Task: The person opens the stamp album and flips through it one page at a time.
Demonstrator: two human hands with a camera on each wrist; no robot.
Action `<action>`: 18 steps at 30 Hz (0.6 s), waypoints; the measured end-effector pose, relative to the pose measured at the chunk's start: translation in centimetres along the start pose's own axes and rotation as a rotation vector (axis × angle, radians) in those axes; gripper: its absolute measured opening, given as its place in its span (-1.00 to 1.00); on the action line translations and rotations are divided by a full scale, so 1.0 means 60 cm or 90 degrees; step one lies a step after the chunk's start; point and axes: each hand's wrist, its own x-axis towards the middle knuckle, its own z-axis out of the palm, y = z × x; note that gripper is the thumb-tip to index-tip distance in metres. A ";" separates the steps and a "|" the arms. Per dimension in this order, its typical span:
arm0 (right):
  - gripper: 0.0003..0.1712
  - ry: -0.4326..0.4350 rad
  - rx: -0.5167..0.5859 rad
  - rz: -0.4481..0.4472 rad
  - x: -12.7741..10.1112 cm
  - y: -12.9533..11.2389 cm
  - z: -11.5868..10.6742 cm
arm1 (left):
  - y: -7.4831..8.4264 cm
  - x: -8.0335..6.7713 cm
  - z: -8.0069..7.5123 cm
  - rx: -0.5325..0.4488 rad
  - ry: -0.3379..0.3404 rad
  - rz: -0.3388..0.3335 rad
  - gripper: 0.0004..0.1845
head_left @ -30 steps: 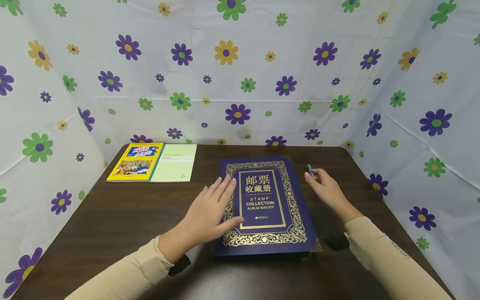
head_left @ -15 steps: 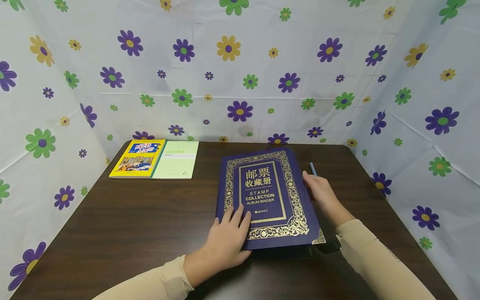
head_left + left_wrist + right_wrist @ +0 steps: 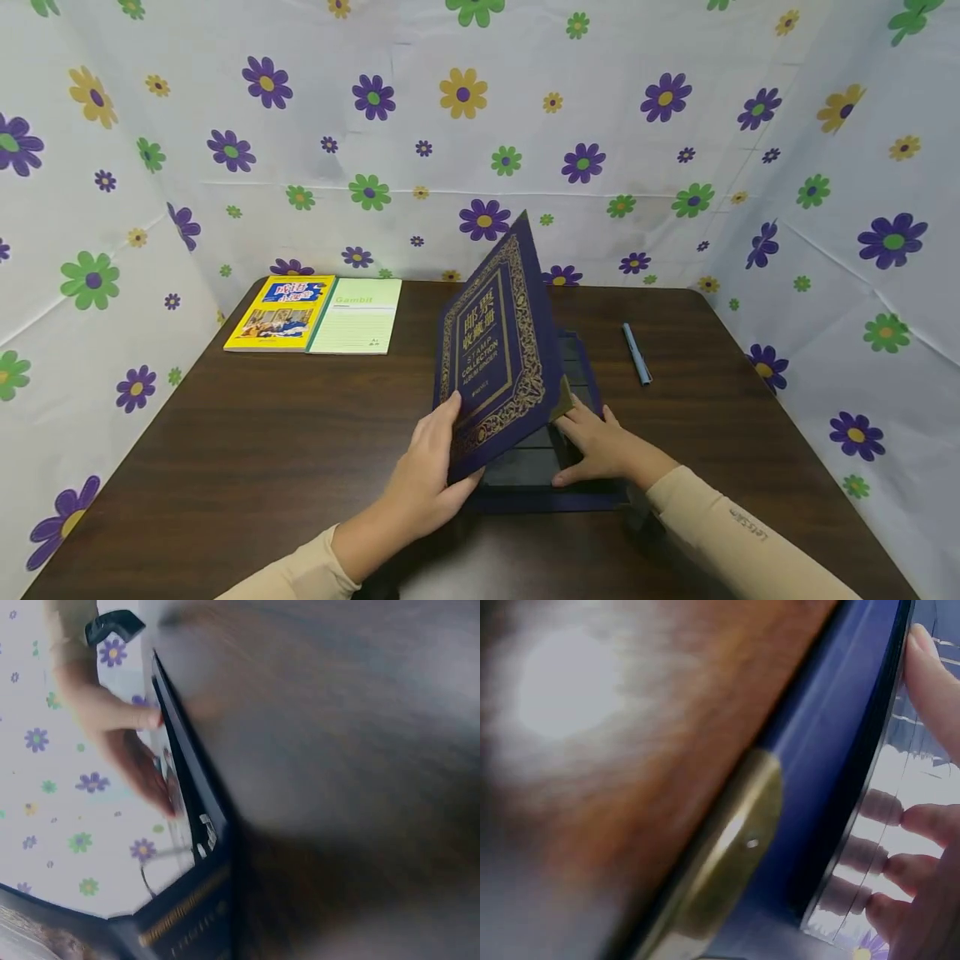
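Note:
In the head view a dark blue stamp album [image 3: 491, 358] with gold ornament has its front cover tilted steeply up. My left hand [image 3: 423, 471] holds the cover at its lower left, fingers along the outside, thumb at the near edge. Dark pages with clear strips [image 3: 525, 467] show beneath. My right hand [image 3: 600, 446] reaches under the raised cover, its fingers touching the glossy page; the right wrist view shows these fingertips [image 3: 922, 825] mirrored there. Gold lettering on the spine [image 3: 187, 915] appears in the left wrist view. A blue-grey pen [image 3: 637, 354] lies right of the album.
A yellow book [image 3: 281, 317] and a pale green notebook [image 3: 356, 317] lie side by side at the back left of the brown table [image 3: 247, 450]. White flowered cloth [image 3: 420, 167] stands behind the table and on both sides.
The front cover has swung up from lying flat, with the left hand at its lower left. My right hand has let go of the pen and moved left onto the album's page.

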 end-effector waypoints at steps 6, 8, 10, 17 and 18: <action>0.25 -0.001 -0.008 0.029 -0.011 0.000 0.015 | -0.008 -0.012 -0.039 -0.134 0.069 0.029 -0.01; 0.26 0.002 -0.004 0.037 -0.018 0.003 0.016 | -0.007 -0.013 -0.066 -0.155 0.106 0.064 -0.06; 0.27 0.009 0.004 0.047 -0.026 0.006 0.018 | -0.008 -0.015 -0.100 -0.160 0.148 0.078 -0.17; 0.28 0.029 0.038 0.054 -0.051 0.025 0.020 | -0.020 -0.052 -0.217 -0.109 0.337 -0.120 -0.02; 0.28 0.030 0.038 0.053 -0.053 0.027 0.020 | -0.024 -0.060 -0.229 -0.101 0.353 -0.168 0.00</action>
